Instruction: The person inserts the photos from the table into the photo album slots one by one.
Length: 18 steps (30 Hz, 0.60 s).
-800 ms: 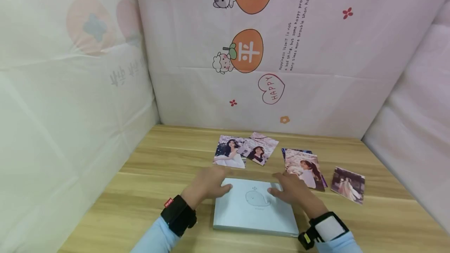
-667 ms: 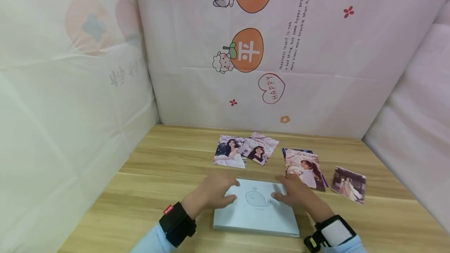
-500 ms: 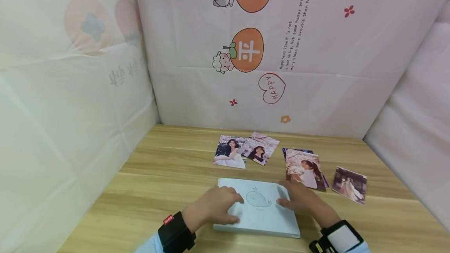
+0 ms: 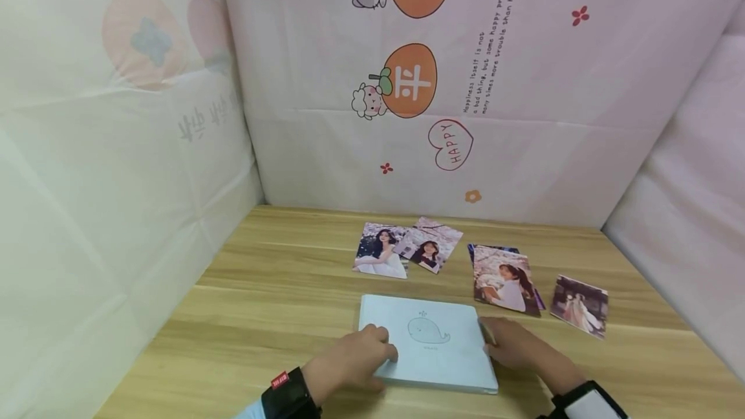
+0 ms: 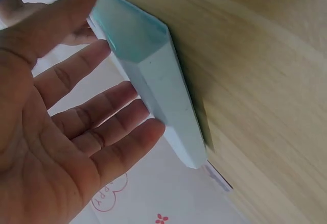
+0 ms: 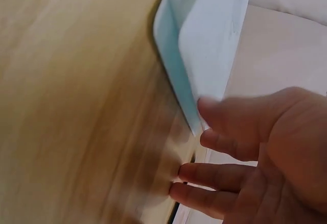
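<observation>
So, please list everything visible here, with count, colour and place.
Whale-drawing book: one, pale blue, on table between hands
Overlapping photos: at least two, pink and dark, table's far middle
Stacked photos: at least two, mostly pink, right of those
Lone photo: one, dark, farthest right
Table: one, wood-coloured, underneath
Cloth: sheets uncountable, white, printed, back and sides
Wrist straps: two, black, on wrists
Sleeve: one visible, light blue, bottom edge
Left hand: one, book's near-left corner
Right hand: one, book's right edge

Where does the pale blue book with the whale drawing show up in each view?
Head: the book lies at bottom centre.
Left wrist: the book slants from upper left to below centre.
Right wrist: the book is at the top, right of centre.
Shared landmark: wooden table.
</observation>
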Tool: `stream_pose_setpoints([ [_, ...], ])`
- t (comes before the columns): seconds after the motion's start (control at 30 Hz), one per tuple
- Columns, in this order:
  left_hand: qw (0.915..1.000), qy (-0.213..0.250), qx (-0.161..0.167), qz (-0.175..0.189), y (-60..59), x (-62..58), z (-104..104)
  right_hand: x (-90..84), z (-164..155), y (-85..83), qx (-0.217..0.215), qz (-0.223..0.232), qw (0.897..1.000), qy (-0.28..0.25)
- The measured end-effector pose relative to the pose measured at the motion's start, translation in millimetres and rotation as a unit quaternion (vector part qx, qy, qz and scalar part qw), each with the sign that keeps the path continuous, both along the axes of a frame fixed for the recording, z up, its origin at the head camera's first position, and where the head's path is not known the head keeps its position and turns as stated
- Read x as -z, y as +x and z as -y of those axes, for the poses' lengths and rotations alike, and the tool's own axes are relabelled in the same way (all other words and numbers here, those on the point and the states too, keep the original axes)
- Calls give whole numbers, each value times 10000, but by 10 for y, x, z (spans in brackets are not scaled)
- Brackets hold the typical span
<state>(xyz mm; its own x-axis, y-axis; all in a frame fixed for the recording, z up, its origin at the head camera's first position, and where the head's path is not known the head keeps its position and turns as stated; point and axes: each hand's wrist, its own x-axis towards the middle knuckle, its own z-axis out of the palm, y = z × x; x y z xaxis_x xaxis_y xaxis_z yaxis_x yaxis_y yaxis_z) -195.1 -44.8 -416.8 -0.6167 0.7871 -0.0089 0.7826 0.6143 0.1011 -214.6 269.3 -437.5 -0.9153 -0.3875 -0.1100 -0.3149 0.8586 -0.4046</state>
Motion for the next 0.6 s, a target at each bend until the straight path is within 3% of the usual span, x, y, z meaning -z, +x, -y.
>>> stream_pose_setpoints([
  [0.27, 9998, -34, -90, -170, -8, 27, -31, 44, -54, -6, -632, -521, 9966, 81],
  [0.5, 9999, 45, -118, -22, -5, 10, -27, 48, -56, -25, -527, -403, 9977, 145],
  [0.6, 9998, -5, -140, -172, 5, 11, -45, 62, -61, -20, -591, -490, 9969, 144],
])
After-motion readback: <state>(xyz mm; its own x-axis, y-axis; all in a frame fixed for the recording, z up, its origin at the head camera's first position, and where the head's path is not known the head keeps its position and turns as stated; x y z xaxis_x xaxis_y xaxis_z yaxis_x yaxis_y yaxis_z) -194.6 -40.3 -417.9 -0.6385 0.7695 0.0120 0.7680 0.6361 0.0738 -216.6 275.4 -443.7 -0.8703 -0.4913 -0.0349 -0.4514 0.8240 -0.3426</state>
